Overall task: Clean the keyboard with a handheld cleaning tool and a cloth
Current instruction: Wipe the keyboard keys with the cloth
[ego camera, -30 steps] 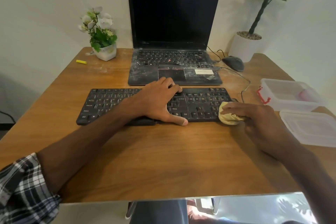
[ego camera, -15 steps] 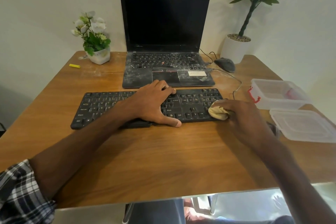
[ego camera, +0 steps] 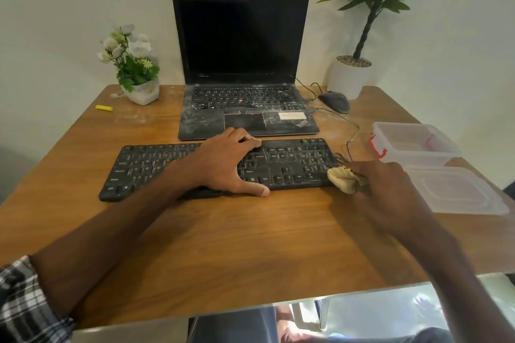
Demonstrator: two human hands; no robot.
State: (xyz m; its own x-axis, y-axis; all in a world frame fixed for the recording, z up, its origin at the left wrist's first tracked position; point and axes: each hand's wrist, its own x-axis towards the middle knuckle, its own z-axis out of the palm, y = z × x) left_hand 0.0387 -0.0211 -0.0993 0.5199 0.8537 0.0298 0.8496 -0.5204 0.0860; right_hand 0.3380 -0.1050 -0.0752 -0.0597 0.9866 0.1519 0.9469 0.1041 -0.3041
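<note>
A black keyboard (ego camera: 145, 167) lies across the middle of the frame on the wooden table (ego camera: 250, 245), below a dusty laptop (ego camera: 245, 108). The left hand (ego camera: 223, 164) rests spread flat on its middle keys, thumb at the front edge. At the keyboard's right end, the right hand (ego camera: 390, 192) grips a bunched yellowish cloth (ego camera: 341, 179) against the near corner. Farther right sits a clear container (ego camera: 418, 157).

near: worktop (ego camera: 250, 245) is lying open before the keyboard (ego camera: 292, 161) | behind: laptop (ego camera: 239, 36) is crowding it | right: box (ego camera: 412, 159) and lid (ego camera: 457, 192) are blocking
</note>
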